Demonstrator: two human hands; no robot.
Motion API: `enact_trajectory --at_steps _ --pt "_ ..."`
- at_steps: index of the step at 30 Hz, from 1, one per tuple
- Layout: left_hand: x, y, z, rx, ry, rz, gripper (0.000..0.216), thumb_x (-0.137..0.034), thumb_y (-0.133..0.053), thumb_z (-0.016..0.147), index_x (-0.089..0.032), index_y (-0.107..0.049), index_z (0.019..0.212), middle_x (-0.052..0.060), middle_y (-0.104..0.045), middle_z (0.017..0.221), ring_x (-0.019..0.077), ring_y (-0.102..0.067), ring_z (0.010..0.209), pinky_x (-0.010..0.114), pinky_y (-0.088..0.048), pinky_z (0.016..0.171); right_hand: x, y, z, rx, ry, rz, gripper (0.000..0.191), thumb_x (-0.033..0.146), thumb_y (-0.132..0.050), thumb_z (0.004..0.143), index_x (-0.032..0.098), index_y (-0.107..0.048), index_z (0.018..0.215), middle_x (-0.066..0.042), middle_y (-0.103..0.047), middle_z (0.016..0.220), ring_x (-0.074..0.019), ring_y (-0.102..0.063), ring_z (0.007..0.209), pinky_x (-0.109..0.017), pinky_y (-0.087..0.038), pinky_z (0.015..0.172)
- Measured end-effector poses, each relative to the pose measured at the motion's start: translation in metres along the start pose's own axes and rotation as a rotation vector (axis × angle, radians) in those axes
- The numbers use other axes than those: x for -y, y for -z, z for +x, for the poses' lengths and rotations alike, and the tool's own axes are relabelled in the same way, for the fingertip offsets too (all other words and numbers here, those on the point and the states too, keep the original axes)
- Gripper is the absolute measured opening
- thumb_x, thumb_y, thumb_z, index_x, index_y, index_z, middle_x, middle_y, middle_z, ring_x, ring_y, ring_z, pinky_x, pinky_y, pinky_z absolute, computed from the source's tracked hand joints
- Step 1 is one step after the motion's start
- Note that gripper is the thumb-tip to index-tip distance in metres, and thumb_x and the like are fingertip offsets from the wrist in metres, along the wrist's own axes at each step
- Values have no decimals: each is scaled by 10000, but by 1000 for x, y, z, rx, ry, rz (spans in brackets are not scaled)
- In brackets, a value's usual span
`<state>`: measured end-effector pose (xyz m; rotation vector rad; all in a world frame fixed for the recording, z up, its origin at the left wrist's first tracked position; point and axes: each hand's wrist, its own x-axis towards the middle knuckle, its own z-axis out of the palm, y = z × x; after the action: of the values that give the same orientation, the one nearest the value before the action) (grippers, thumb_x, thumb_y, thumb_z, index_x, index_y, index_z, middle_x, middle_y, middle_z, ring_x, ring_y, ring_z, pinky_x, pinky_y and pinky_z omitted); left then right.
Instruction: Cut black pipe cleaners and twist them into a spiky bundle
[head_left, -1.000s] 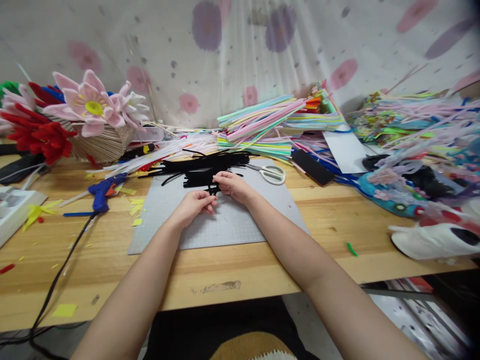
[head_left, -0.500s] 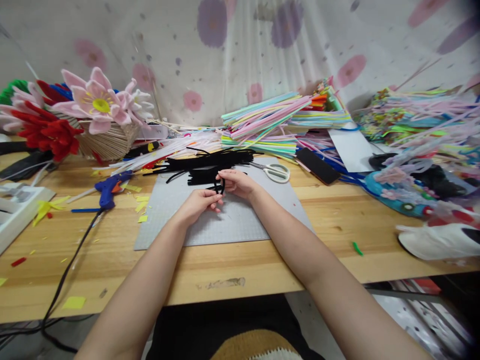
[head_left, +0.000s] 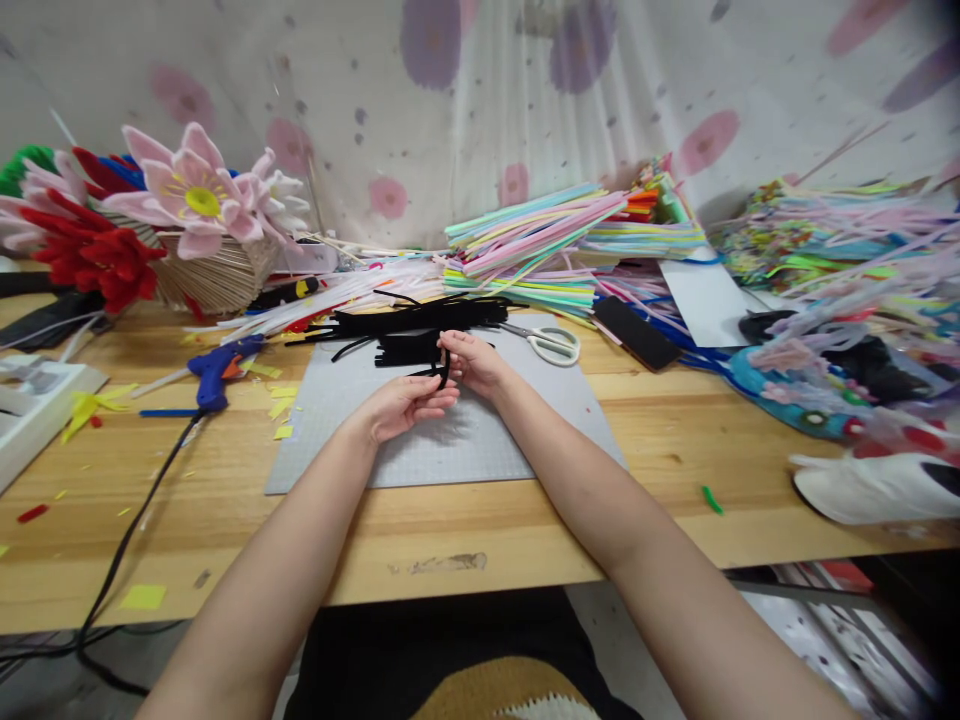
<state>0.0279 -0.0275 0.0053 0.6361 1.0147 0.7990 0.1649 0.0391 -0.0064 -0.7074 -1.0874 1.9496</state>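
Between my two hands is a bent black pipe cleaner (head_left: 447, 372), held above the grey cutting mat (head_left: 465, 455). My left hand (head_left: 411, 403) pinches its lower part between thumb and index finger, the other fingers stretched out. Its upper part is gripped by the fingertips of my right hand (head_left: 471, 362). Just behind the hands lies a short stack of black pipe cleaners (head_left: 405, 350). Farther back, a longer bundle of black pipe cleaners (head_left: 420, 318) stretches across the mat's far edge. Scissors (head_left: 553, 345) with pale handles rest to the right of the bundle.
A blue glue gun (head_left: 215, 372) with a black cord lies left of the mat, near yellow scraps (head_left: 281, 408). Pastel pipe cleaners (head_left: 532, 235) are piled at the back. A dark phone-like slab (head_left: 636, 333) sits right of the scissors; fuzzy flowers (head_left: 199, 200) stand back left.
The fingers of my left hand have straightened a little, and the hand has shifted slightly right along the black pipe cleaner. My right hand keeps its hold.
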Motion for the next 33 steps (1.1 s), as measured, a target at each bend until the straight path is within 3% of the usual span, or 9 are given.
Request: enact_trajectory --at_steps 16,20,23,33 --pt "2 -4 -1 -63 -30 18 109 -65 -557 800 -49 -639 730 50 -638 635 57 -594 505 129 -495 468 -1 1 -3 9 -17 88 264 327 -699 665 168 -489 676 98 -377 459 -22 -315 396 -150 -198 382" --pt "1 -3 -2 -62 -11 39 118 -85 -563 800 -60 -623 702 44 -622 608 59 -580 483 128 -464 418 -4 4 -4 76 -71 112 186 325 -625 752 194 -593 880 22 -623 752 -59 -520 578 -158 -360 459" --pt "0 -3 -3 -49 1 64 152 -91 -541 814 -64 -620 686 33 -605 575 54 -562 461 131 -453 407 -6 4 -5 171 -81 113 231 317 -558 816 207 -618 1010 -15 -659 963 -89 -581 745 -199 -455 603" --pt "1 -2 -3 -48 -20 89 155 -87 -541 811 -73 -616 676 24 -606 589 43 -557 473 123 -442 423 -5 3 -2 8 -74 246 207 253 -507 872 149 -668 795 -3 -650 694 -55 -569 634 -160 -466 626"
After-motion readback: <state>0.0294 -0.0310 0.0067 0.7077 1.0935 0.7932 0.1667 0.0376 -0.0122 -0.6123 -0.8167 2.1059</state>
